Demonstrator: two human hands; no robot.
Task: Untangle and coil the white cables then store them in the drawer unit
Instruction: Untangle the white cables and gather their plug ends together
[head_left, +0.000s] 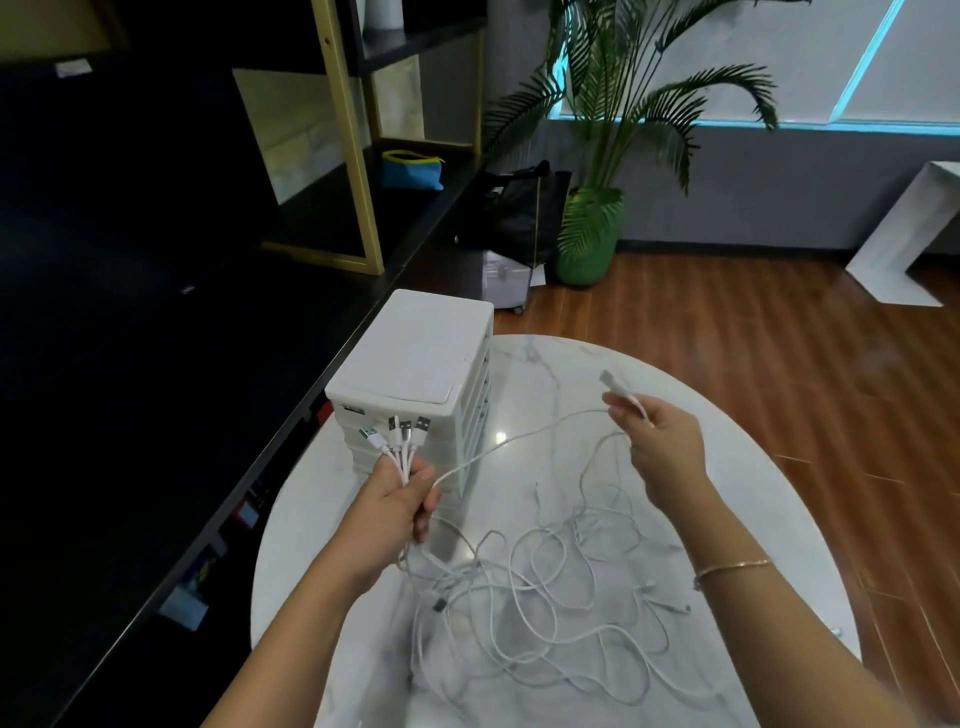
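white cables tangled on table; left grip clutches plugs, right grip pinches one; drawer unit closed.

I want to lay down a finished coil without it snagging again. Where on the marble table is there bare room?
Bare marble table lies beyond the right hand, between the drawer unit and the far rim, and in a thin strip along the right rim. The near middle is crowded by tangled white cables, which the left hand also grips.
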